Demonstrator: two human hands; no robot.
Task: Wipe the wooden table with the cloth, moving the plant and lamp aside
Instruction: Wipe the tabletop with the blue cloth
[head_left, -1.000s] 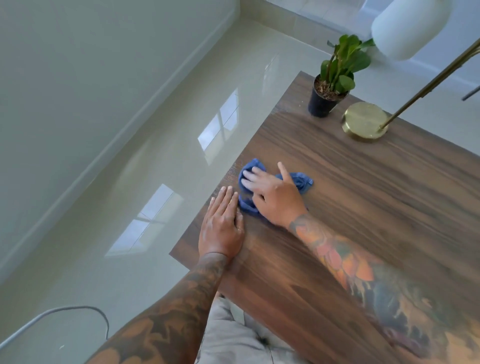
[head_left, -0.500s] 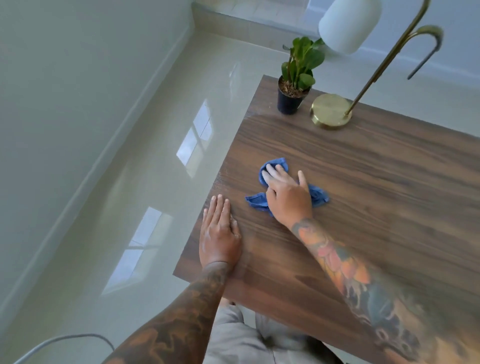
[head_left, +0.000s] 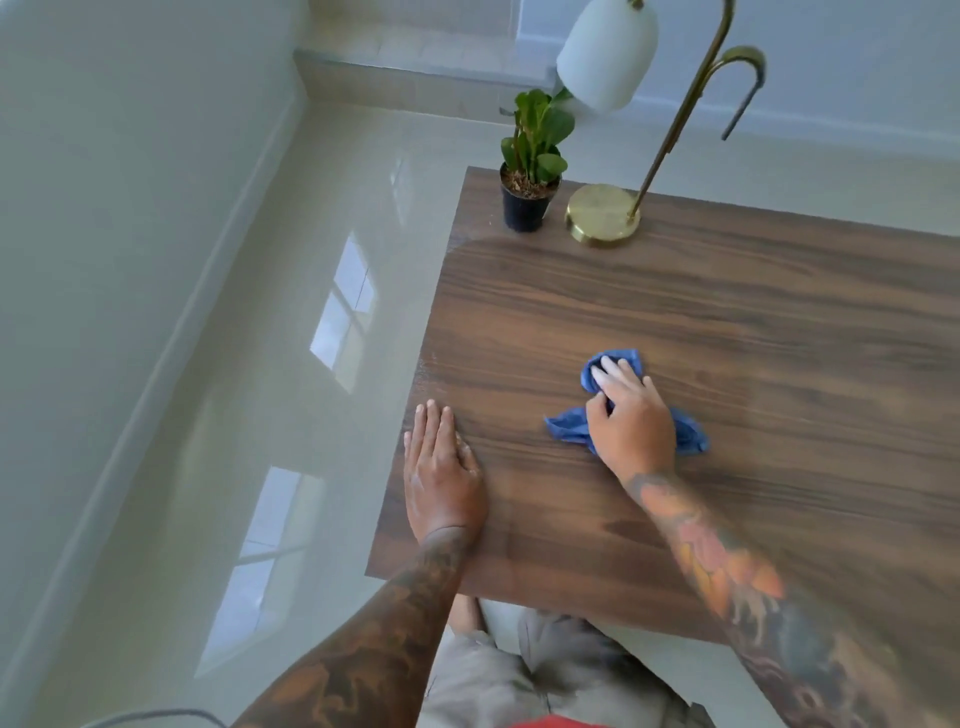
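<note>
My right hand (head_left: 631, 415) presses down on a crumpled blue cloth (head_left: 615, 362) in the middle of the dark wooden table (head_left: 753, 322), its fingers curled over the fabric. Flat on the table's near left corner lies my left hand (head_left: 441, 473), palm down, holding nothing. At the far left corner stands a small green plant in a black pot (head_left: 527, 200). Right beside it sits the lamp's round brass base (head_left: 602, 213), with its curved brass stem and white shade (head_left: 608, 52) leaning over the plant.
Glossy pale floor tiles (head_left: 285, 415) lie left of the table, bounded by a light wall (head_left: 93, 182) and a low step at the back. A thin grey cable (head_left: 150, 717) shows at the bottom left. My legs are under the near edge.
My right hand has slid the cloth rightward, away from the table's left edge toward its middle. My left hand stayed planted at the near corner. The camera has tilted up, showing more of the lamp.
</note>
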